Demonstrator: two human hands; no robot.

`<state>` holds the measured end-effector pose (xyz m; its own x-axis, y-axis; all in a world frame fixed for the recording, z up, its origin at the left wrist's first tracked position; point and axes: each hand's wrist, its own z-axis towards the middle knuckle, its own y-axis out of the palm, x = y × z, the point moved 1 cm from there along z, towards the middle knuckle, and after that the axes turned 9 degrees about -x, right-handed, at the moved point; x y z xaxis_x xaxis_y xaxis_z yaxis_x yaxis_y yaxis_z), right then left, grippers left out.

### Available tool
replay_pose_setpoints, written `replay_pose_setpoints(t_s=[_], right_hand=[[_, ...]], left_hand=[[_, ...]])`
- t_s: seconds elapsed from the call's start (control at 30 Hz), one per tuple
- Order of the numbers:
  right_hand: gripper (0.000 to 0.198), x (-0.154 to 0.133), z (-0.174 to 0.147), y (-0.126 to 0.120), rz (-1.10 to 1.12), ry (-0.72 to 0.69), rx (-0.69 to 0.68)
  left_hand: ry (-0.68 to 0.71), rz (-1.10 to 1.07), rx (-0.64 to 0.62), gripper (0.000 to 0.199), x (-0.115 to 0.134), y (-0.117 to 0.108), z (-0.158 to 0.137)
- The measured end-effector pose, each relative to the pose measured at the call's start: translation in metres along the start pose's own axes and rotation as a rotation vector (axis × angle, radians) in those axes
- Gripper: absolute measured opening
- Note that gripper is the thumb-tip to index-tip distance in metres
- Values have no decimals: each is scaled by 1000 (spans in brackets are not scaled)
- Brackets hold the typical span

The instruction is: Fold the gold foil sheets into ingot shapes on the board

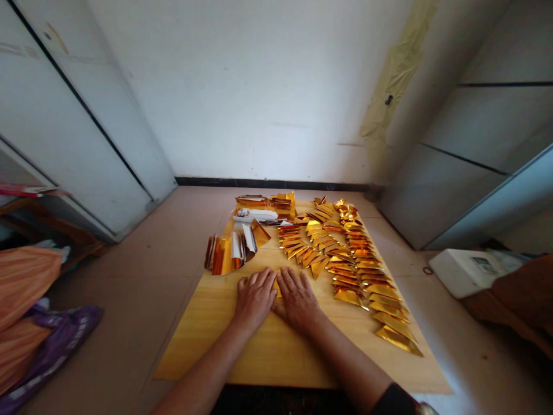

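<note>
A small piece of gold foil paper lies on the wooden table, mostly covered by my two hands. My left hand rests on its left side, fingers stretched forward and flat. My right hand lies flat on its right side, with its fingers extended. The hands almost touch, so the fold of the paper under them is hidden. Just beyond, to the right, curving rows of folded gold foil pieces overlap one another. Another long row of folded pieces runs down the right side of the table.
Stacks of gold foil sheets with white backs stand at the table's left rear, near a white roll or bundle. Grey cabinets flank the room. A white box is on the right, and orange and purple bags on the left.
</note>
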<state>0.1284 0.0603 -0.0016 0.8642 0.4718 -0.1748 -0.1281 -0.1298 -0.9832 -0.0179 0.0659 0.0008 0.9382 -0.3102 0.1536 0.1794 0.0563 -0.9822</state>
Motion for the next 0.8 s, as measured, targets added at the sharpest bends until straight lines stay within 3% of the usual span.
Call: replay_pose_setpoints(t_s=[0.37, 0.67, 0.8], right_hand=[[79, -5, -12, -5, 20, 37, -97], [73, -8, -20, -5, 41, 76, -37], [71, -9, -18, -7, 48, 83, -35]], left_hand=[[69, 33, -100, 46, -17, 2, -7], [106, -43, 25, 43, -44, -2, -21], [262, -125, 56, 35, -39, -13, -27]])
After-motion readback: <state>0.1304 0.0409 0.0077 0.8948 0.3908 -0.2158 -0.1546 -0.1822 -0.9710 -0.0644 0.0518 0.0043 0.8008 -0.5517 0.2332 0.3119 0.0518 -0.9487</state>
